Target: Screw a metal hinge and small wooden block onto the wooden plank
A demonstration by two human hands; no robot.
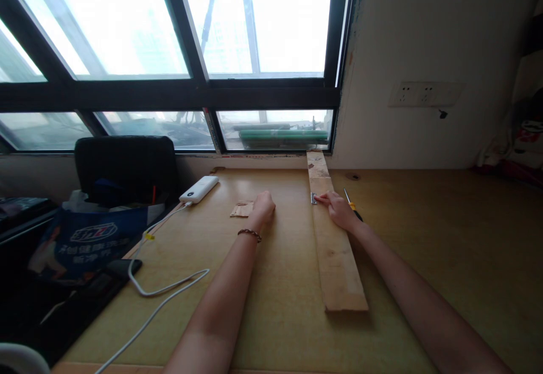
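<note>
A long wooden board (339, 261) lies lengthwise on the table, its far end up against the window sill. On the board's left edge is a small metal hinge (313, 198). The fingertips of my right hand (338, 211) press on it and hold it against the wood. My left hand (263, 209) is closed above the table, left of the board; whatever its fingers may pinch is hidden. Just beside that hand lies a torn piece of cardboard (241, 210). A screwdriver (353, 206) with a yellow and black handle rests right of the board, partly behind my right hand.
A white power bank (199, 189) sits at the table's left edge, its white cable (169, 293) looping toward the front. Beyond that edge stand a black chair (127, 162) and a blue bag (85, 244). The window (271, 97) and wall (407, 142) bound the table's far side.
</note>
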